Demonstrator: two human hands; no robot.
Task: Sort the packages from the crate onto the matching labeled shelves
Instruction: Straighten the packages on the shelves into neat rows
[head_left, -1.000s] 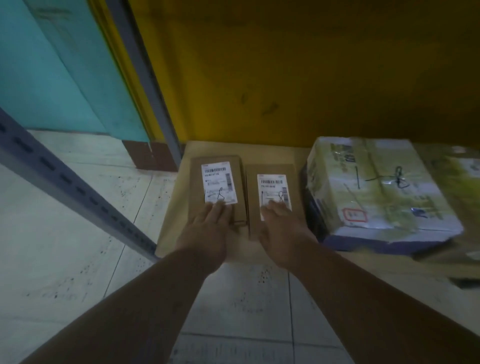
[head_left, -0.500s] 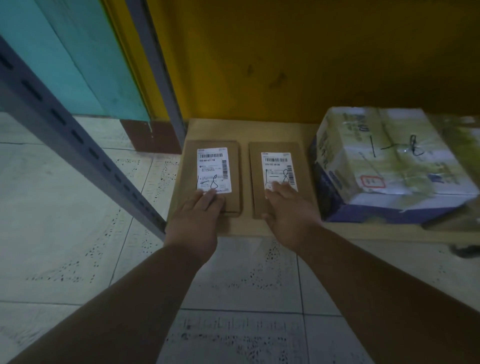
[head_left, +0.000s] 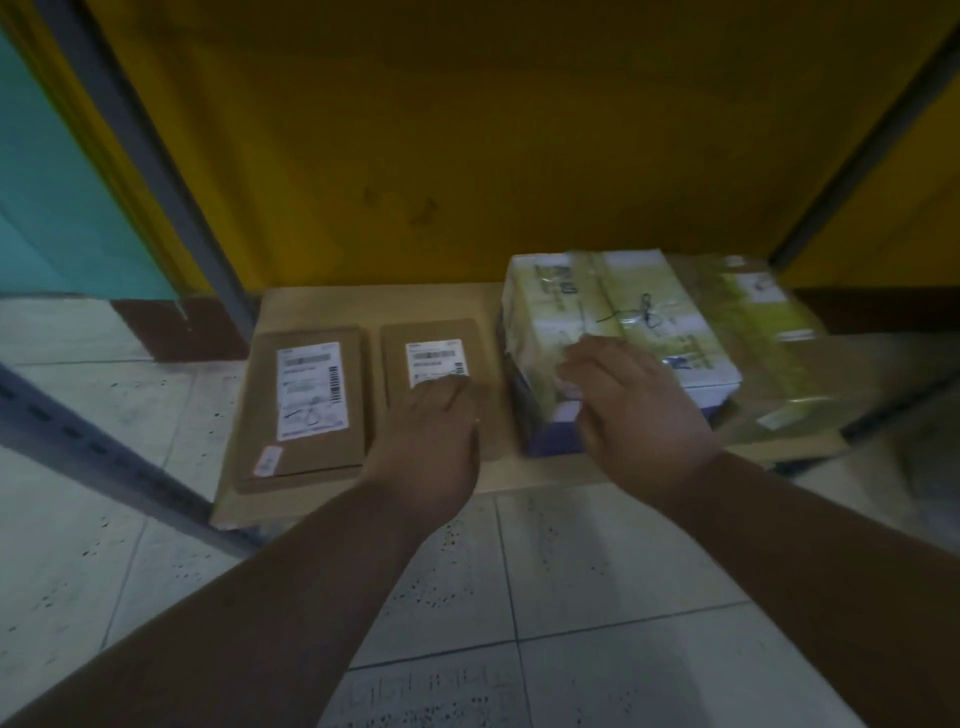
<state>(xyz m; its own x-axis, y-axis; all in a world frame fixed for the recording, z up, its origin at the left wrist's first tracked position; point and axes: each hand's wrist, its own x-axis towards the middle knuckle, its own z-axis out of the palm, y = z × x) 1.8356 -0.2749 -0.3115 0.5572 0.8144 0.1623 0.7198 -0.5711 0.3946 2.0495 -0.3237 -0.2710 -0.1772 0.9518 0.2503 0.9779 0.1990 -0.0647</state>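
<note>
Two flat brown cardboard packages with white labels lie side by side on the low wooden shelf board (head_left: 374, 306). The left package (head_left: 306, 410) lies free. My left hand (head_left: 431, 431) rests flat on the near end of the right flat package (head_left: 431, 343), fingers straight and covering part of its label. A bulky white and blue box (head_left: 613, 306) wrapped in clear tape stands to the right. My right hand (head_left: 634, 405) lies on its near top corner with fingers loosely bent; whether they grip it is blurred.
A grey slotted shelf post (head_left: 171, 171) rises behind the left package, and another grey rail (head_left: 88, 447) runs low at the left. A yellow wall (head_left: 467, 130) backs the shelf. A greenish wrapped package (head_left: 758, 322) sits right of the box. White tiled floor (head_left: 571, 597) lies in front.
My left hand has shifted from the left flat package onto the right one. My right hand has left the right flat package and moved onto the taped box.
</note>
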